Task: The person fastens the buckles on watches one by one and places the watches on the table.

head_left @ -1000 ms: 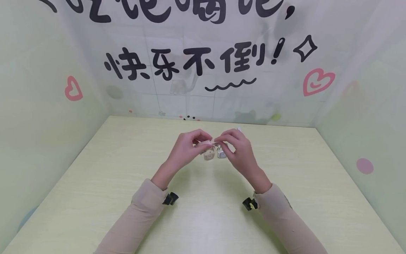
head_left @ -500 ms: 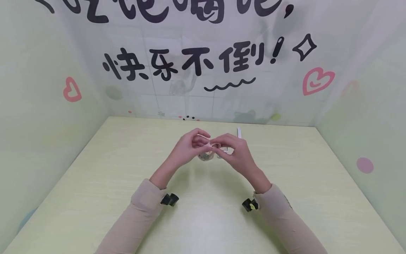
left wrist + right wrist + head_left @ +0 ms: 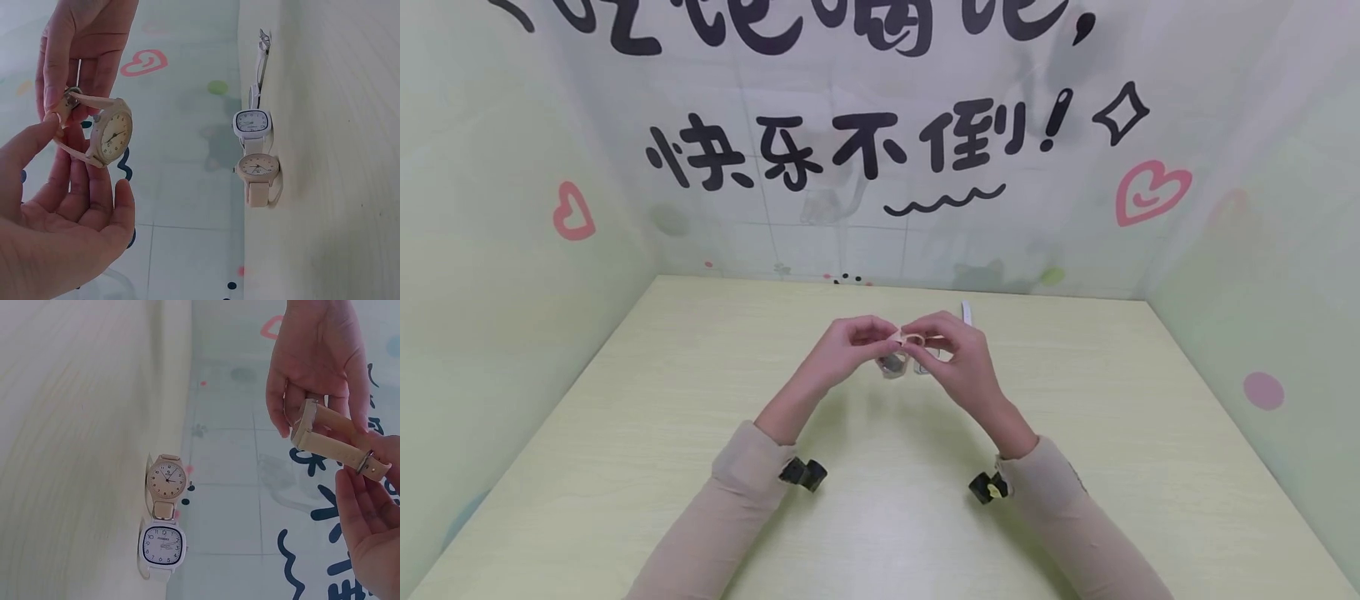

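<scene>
Both hands hold a beige wristwatch point(image 3: 112, 136) with a round dial above the table. Its strap forms a loop, and one end passes through a metal buckle point(image 3: 365, 461). My left hand point(image 3: 842, 354) pinches the strap near the buckle between thumb and fingers. From the other side, my right hand point(image 3: 958, 362) pinches the strap at its buckle end. On the table behind stand two more watches: a beige one with a round dial point(image 3: 167, 480) and a white one with a rounded-square dial point(image 3: 162, 545). In the head view the hands partly cover these.
A white strap point(image 3: 966, 313) with a buckle extends behind the right hand. The pale wooden table point(image 3: 880, 517) ends at a back wall with printed writing point(image 3: 865, 146). Side walls rise at left and right. Small black cameras point(image 3: 805, 473) sit at both wrists.
Both hands stay together and shift slightly. The held strap now shows as a loop between the fingertips, where it looked flatter a second ago. More of the white strap behind shows.
</scene>
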Demonstrator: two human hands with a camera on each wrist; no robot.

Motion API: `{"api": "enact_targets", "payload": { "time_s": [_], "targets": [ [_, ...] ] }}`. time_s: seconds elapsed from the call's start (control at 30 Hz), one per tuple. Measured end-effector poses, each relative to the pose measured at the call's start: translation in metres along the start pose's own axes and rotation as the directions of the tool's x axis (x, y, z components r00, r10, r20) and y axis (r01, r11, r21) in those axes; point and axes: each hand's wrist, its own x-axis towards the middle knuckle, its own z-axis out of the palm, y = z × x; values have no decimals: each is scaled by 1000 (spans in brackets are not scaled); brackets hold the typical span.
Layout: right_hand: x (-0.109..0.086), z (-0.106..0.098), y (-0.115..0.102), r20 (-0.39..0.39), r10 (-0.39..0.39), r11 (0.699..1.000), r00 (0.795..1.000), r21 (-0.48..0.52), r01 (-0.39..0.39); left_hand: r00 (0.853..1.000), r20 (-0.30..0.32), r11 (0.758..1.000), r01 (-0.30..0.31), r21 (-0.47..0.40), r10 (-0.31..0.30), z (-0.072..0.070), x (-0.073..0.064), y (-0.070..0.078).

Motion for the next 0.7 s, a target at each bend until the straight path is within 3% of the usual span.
{"api": "enact_targets", "payload": {
  "time_s": [0.2,0.4,0.53,0.7],
  "targets": [
    [0,2,9,23,-4,1000,1000,5,4,999,27,998,-41,56,40,1,0,0],
    [-1,2,10,-38,-38,999,999,5,38,997,27,991,-79,108,76,-2,-1,0],
    [-1,2,9,-93,-31,999,995,31,34,996,-5,987,-82,136,84,-5,-3,-2],
    [0,0,-4,-90,-32,998,995,55,37,992,12,981,-126,150,126,-3,-4,-2]
  ]
}}
